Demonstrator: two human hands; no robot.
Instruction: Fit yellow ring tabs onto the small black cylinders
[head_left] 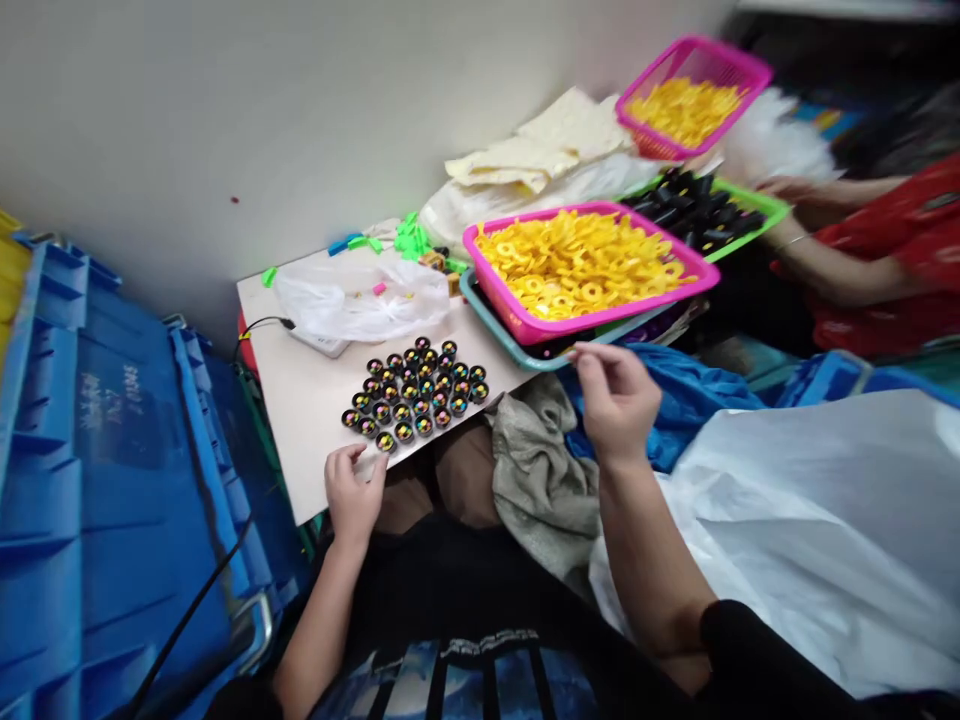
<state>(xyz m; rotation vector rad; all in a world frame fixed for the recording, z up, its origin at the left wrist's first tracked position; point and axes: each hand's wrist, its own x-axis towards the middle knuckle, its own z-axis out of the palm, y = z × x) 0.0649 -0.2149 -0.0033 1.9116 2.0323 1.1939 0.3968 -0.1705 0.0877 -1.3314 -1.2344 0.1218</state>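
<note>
Head view: left hand point(355, 497) lies half-open on the pale worktop point(300, 430) edge, beside black round cups point(415, 395) packed within reach; right hand point(613, 403) pinches near the pink plastic tray point(600, 314) of yellow rings point(577, 265), anything held unclear.

Head-worn view, looking forward and down, over left hand point(354, 494), right hand point(615, 403)
</note>
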